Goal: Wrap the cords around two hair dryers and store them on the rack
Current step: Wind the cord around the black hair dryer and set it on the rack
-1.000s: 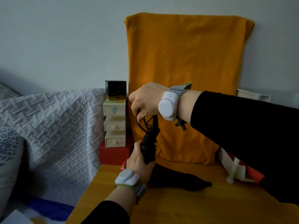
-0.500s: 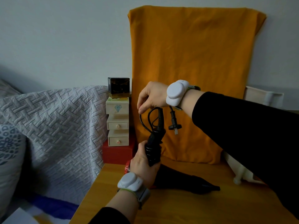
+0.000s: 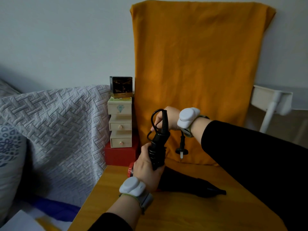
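Observation:
A black hair dryer (image 3: 191, 185) lies with its barrel on the wooden table (image 3: 183, 212), nozzle pointing right, handle raised. My left hand (image 3: 148, 167) is closed around the handle, where the black cord (image 3: 156, 152) sits in several turns. My right hand (image 3: 166, 118) holds a loop of the cord just above the handle's end. The plug (image 3: 181, 151) dangles free below my right wrist. A second hair dryer is not in view.
An orange cloth (image 3: 196, 77) hangs upright behind the table. A stack of small drawer boxes (image 3: 120, 121) on a red box (image 3: 120, 155) stands at the table's back left. A quilted grey cover (image 3: 55, 130) lies left. A white rack (image 3: 271, 101) shows at right.
My right hand dropped closer to the handle while carrying the cord loop around it. The plug swung out from behind my wrist and now hangs lower. My left hand stayed on the handle.

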Motion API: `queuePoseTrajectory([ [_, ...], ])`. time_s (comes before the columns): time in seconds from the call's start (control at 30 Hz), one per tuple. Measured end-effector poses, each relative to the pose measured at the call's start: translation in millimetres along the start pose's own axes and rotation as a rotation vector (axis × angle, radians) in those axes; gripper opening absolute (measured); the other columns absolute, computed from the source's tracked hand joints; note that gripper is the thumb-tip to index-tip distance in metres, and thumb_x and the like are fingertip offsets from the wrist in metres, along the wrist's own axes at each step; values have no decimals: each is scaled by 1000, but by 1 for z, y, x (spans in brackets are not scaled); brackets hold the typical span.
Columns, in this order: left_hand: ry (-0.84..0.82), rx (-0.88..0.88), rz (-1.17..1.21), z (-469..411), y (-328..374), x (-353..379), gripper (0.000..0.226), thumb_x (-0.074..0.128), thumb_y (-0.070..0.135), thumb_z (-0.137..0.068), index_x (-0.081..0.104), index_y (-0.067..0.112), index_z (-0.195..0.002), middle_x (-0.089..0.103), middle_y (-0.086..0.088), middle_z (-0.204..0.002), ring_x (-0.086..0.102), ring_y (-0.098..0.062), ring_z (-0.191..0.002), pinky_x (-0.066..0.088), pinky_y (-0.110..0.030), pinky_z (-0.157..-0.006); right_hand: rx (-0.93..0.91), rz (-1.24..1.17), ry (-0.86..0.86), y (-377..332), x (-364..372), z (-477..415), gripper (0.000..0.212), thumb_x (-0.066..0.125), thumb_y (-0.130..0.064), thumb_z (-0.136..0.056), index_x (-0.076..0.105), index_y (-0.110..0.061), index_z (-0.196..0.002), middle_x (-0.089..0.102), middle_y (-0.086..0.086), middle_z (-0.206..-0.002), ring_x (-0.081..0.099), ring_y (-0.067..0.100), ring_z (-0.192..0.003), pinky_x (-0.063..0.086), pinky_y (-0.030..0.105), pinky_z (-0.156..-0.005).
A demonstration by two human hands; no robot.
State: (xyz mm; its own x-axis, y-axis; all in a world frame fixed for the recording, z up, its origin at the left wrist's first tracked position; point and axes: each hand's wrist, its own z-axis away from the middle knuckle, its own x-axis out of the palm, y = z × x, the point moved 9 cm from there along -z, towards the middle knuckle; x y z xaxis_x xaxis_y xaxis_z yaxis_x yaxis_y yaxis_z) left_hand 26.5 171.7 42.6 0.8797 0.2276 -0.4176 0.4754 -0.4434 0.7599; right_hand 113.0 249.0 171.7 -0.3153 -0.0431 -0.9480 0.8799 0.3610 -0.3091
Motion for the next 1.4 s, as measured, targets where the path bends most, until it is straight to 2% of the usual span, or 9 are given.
queuePoseTrajectory([
  [0.1,11,-5,-16,0,2,0,73,74,20,-77,29,34,-133,64,4,-108,65,-24,-97,54,-43,-82,83,-22,64,24,4,12,34,60,-7,-82,49,-18,-52,52,-5,-50,45,8,-43,37,17,-42],
  [0.2,12,-12,-34,0,4,-1,89,75,20,-77,17,42,-141,63,2,-120,65,-26,-103,54,-46,-87,43,-153,50,34,15,25,38,68,-6,-75,48,-17,-45,46,-9,-38,39,6,-35,35,24,-49],
  [0.33,14,-28,-42,-3,2,-3,99,75,19,-76,9,55,-140,59,11,-112,66,-27,-98,54,-37,-80,43,-243,93,45,26,40,25,80,-26,-72,64,-13,-60,55,-2,-53,45,9,-45,38,24,-49],
  [0.5,25,-64,-41,-5,-1,-1,86,75,21,-73,20,51,-131,54,21,-94,64,-21,-89,39,-21,-64,51,-203,108,47,30,62,18,72,-31,-80,71,-13,-81,52,-7,-36,46,0,-32,32,9,-38],
  [0.77,14,-130,-72,-7,-2,0,70,73,24,-76,24,45,-121,53,19,-85,64,-24,-86,45,-30,-68,35,-311,30,44,41,117,32,52,-15,-94,57,-23,-125,70,0,-70,51,6,-38,42,21,-38],
  [0.93,8,-144,-89,-9,-2,2,71,73,22,-77,22,44,-122,59,8,-96,64,-24,-88,53,-37,-75,-17,-418,-2,28,40,147,23,47,-7,-92,68,-16,-90,68,1,-66,59,14,-47,50,25,-46],
  [1.1,25,-95,-154,-14,-4,3,76,78,25,-73,28,28,-131,62,1,-104,66,-29,-93,50,-35,-73,-137,-364,-14,5,32,162,16,63,-9,-83,71,-17,-94,70,5,-73,65,18,-58,55,25,-55],
  [1.23,86,-98,-195,-12,-3,2,72,77,36,-71,28,35,-124,60,9,-91,66,-25,-83,49,-35,-69,-332,-84,165,-21,10,165,16,72,-32,-81,77,-23,-93,62,-5,-79,55,5,-70,40,14,-62],
  [1.4,108,-25,-244,-5,6,6,67,77,35,-75,34,24,-125,62,-2,-110,62,-29,-100,40,-35,-75,-291,-273,399,-30,-16,155,15,74,-32,-78,76,-17,-78,60,-7,-77,53,-1,-62,38,12,-57],
])
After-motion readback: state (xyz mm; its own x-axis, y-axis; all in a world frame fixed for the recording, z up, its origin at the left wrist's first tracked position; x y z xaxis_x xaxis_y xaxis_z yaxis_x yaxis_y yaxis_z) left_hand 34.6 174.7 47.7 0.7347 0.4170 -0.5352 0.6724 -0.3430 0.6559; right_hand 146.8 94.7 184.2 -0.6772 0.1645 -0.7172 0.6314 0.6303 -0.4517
